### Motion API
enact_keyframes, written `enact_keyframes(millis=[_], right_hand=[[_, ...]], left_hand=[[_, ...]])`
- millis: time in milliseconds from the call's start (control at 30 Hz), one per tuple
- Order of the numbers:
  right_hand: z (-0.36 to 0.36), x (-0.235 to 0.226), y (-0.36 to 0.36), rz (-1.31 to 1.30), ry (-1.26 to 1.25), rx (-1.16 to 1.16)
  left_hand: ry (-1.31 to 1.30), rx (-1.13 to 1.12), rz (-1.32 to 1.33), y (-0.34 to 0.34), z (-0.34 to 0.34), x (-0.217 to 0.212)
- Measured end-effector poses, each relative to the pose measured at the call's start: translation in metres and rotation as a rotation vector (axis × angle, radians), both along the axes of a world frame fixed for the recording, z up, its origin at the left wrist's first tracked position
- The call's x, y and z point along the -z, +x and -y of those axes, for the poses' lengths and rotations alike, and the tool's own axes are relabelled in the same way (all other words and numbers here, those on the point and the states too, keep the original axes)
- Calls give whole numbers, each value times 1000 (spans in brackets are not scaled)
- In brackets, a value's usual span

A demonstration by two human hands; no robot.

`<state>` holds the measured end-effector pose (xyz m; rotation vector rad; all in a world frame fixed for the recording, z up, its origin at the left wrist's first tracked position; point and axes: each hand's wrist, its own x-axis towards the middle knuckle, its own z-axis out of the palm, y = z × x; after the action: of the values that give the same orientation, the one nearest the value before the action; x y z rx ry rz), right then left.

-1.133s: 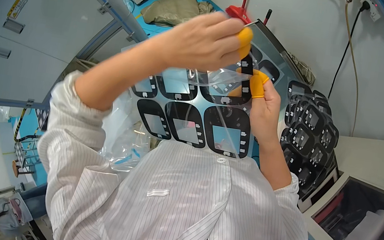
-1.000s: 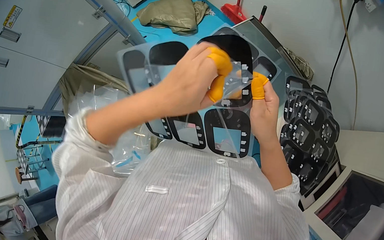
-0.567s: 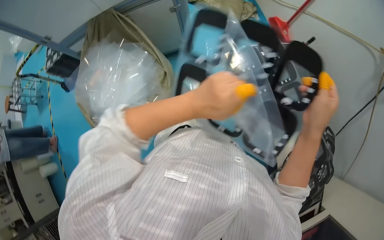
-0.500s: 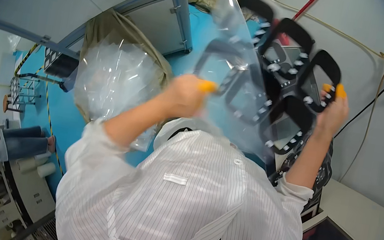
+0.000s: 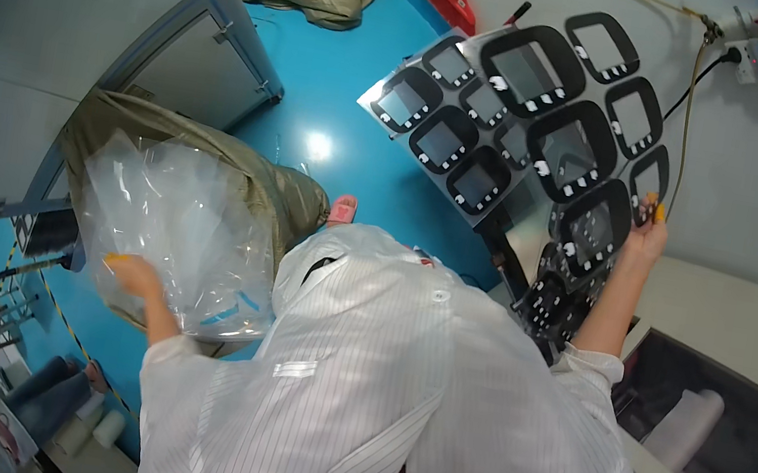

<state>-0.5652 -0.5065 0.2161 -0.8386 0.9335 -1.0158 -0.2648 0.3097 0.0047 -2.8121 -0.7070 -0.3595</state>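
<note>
Right hand (image 5: 646,231) raised, orange finger cots worn, sheet of black framed panels (image 5: 538,123) pinched at lower right edge. Sheet held up over blue floor (image 5: 338,120); rounded black frames with grey windows and small white marks, set in rows. Left hand (image 5: 132,275) lowered, closed on crumpled clear plastic bag (image 5: 179,233), bag held beside olive sack (image 5: 277,189).

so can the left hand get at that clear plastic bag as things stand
Probably yes: the left hand is already at the edge of the clear plastic bag, seemingly touching it, with nothing between them. The right hand holds the sheet of black frames.
</note>
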Motion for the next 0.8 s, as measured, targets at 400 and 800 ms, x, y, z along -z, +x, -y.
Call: enact_keyframes(millis=[400,800], right_hand=[[-51,81,-332,6,139,647],[-100,166,-381,-172,287,740]], left_hand=[[-18,416,-582,80,38,57],[-616,1174,-748,141,370,-102]])
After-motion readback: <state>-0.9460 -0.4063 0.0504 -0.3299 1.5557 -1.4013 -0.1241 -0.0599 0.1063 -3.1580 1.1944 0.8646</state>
